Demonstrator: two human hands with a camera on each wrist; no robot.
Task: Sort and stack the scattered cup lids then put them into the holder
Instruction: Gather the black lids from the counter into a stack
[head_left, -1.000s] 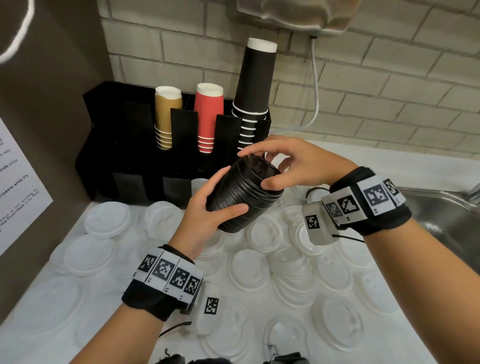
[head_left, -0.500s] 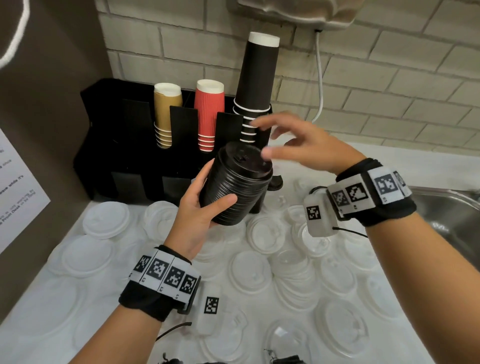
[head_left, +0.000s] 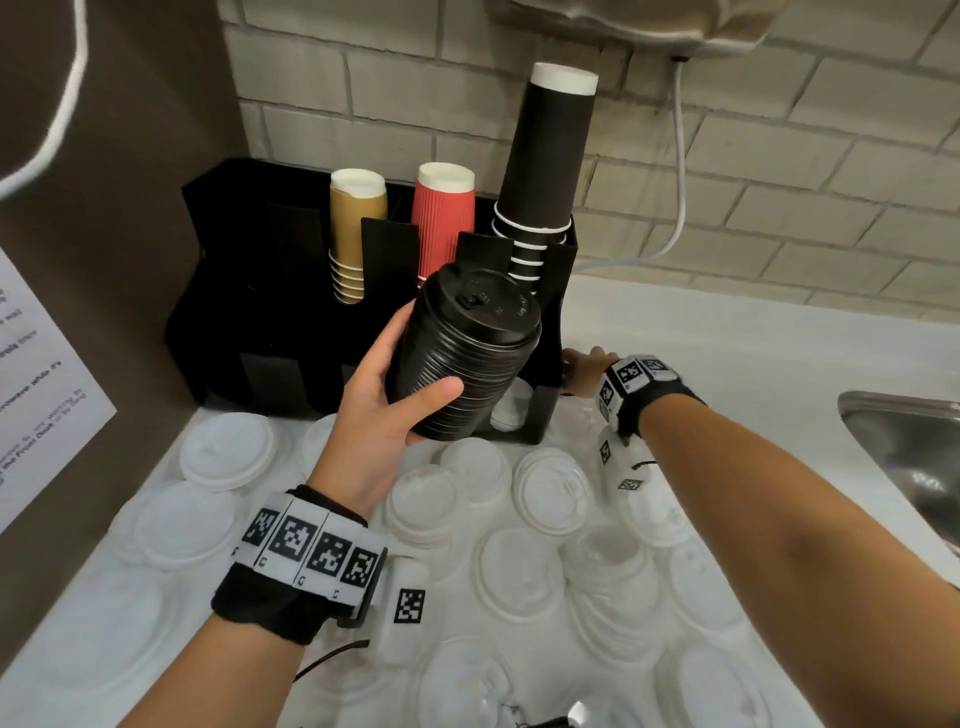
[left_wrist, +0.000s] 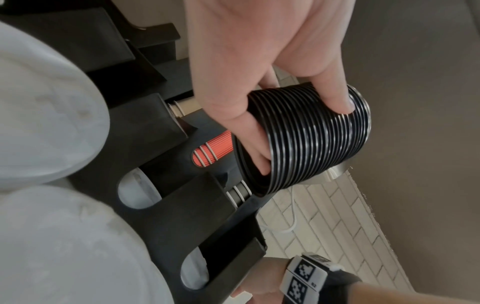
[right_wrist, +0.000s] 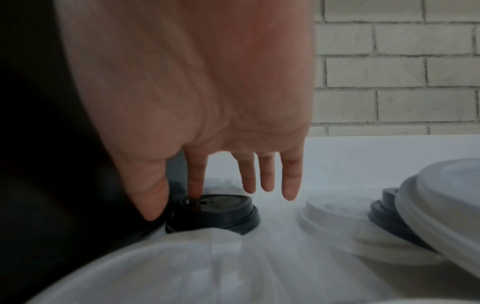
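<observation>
My left hand (head_left: 410, 364) grips a tall stack of black lids (head_left: 462, 358), tilted, in front of the black holder (head_left: 260, 291). The left wrist view shows thumb and fingers of that hand (left_wrist: 285, 123) curled round the stack (left_wrist: 317, 144), above the holder's slots (left_wrist: 166, 222). My right hand (head_left: 576, 364) reaches down past the holder's right end. There a single black lid (right_wrist: 213, 211) lies on the counter. My right hand (right_wrist: 174, 203) has straight fingers; the index tip touches the lid's top and the thumb sits by its left rim.
Many white lids (head_left: 550, 488) cover the white counter, some nested in low piles. The holder carries gold cups (head_left: 358, 234), red cups (head_left: 444, 218) and tall black cups (head_left: 550, 156). A steel sink (head_left: 904, 447) lies at right. Another black lid (right_wrist: 384, 207) sits under white lids.
My right hand has left the top of the black stack and dropped to the counter beside the holder's right end. My left hand has raised the stack closer to the holder.
</observation>
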